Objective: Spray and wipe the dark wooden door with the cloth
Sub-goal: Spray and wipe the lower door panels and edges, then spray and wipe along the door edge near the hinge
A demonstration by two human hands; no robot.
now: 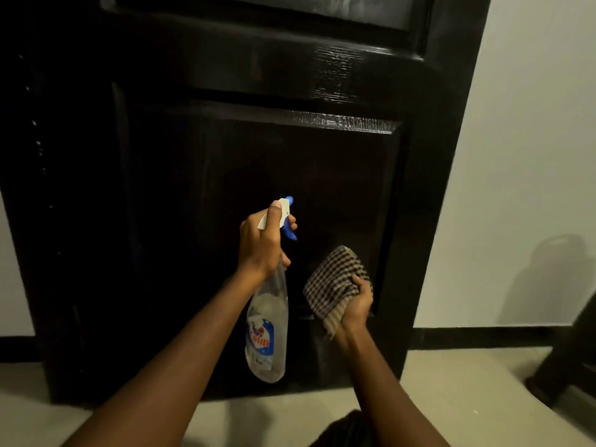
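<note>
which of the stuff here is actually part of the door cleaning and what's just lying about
Part of the job:
dark wooden door
spray bottle, gripped by the left hand
checked cloth, held by the right hand

Just there:
dark furniture at the right edge, on the floor
white wall
black skirting

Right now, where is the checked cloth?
In the head view it is right of centre: the right hand grips the checked cloth in front of the dark door, just right of the spray bottle in the left hand.

Bottle [267, 330] left of cloth [335, 285] — (door [225, 150] behind).
</note>
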